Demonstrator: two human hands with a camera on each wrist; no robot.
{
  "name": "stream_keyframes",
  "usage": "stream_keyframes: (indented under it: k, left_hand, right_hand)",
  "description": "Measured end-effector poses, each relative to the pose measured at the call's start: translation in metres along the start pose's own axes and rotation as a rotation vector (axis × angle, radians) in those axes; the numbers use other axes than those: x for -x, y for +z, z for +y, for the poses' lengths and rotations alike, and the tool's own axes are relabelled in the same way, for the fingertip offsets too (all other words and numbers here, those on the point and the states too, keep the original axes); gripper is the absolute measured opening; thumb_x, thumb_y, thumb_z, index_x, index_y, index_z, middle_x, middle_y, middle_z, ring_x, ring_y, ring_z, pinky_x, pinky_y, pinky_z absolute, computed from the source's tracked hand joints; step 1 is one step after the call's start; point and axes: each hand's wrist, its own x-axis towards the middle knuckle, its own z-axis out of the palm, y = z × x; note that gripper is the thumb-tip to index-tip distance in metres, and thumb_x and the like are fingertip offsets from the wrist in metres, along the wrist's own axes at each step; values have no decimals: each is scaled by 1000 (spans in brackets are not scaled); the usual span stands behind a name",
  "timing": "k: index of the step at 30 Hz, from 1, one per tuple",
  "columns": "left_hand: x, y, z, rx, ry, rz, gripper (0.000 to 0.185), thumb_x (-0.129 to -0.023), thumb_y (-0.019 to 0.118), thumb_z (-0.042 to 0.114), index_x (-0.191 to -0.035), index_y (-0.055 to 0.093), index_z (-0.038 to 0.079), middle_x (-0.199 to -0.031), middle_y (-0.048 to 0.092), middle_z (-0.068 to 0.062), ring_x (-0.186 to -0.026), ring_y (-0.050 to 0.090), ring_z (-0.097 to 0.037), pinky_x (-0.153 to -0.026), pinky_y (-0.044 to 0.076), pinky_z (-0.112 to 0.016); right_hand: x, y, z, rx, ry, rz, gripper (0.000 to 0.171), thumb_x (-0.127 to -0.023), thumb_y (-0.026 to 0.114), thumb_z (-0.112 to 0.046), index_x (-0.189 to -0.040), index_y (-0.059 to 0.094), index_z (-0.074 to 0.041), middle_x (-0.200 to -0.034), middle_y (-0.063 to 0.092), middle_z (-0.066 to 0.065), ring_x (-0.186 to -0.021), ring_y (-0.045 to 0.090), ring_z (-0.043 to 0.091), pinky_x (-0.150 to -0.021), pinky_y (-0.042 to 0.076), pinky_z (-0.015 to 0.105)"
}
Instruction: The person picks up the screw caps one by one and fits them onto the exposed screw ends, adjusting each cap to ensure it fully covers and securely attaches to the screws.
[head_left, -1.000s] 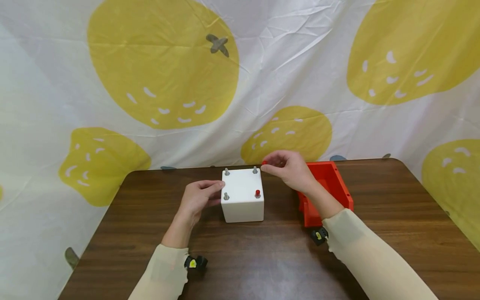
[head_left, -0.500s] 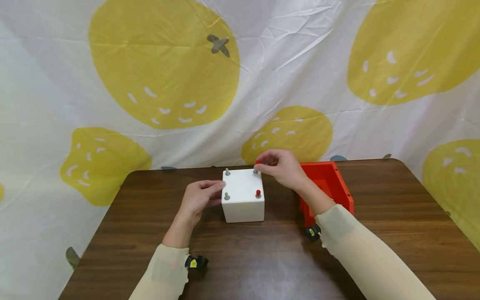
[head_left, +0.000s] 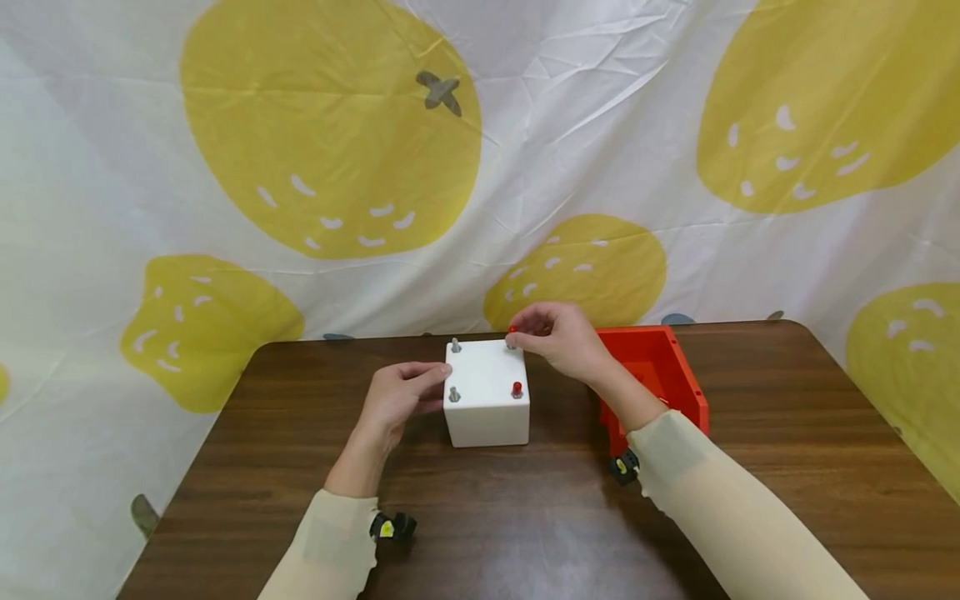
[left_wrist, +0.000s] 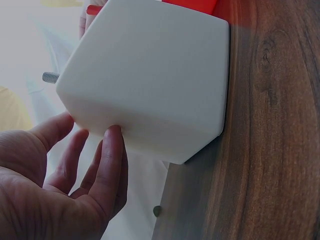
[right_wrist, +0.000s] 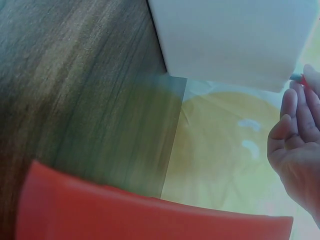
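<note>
A white box [head_left: 486, 375] stands on the table with a threaded metal stud at each top corner. My left hand [head_left: 401, 396] touches its left side, thumb at the top edge and fingertips against the wall, as the left wrist view shows. My right hand [head_left: 566, 340] pinches a small red cap [head_left: 513, 329] at the far right stud, thumb and fingertips partly hiding both. Another red cap [head_left: 517, 387] sits on the near right stud. The far left stud [head_left: 455, 345] and near left stud [head_left: 453, 394] show bare thread.
A red open bin [head_left: 688, 375] stands right of the box, partly behind my right forearm. The wooden table [head_left: 480, 517] ends just behind the box, against a hanging cloth [head_left: 585, 100] printed with yellow fruit.
My right hand has moved left with the red cap, from beside the far right stud to over it, then slightly down. The left hand and box have stayed in place.
</note>
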Motion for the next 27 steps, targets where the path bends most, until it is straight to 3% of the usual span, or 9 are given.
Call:
stream_keyframes:
  k: [27]
  left_hand:
    - [-1, 0, -1, -2, -4, 6, 33, -94, 85, 18, -118, 77, -3, -117, 74, -17, -89, 75, -21, -78, 67, -37]
  right_hand:
    - [3, 2, 2, 51, 57, -39, 18, -93, 86, -21, -105, 79, -11, -97, 73, 4, -89, 65, 26, -79, 61, 38]
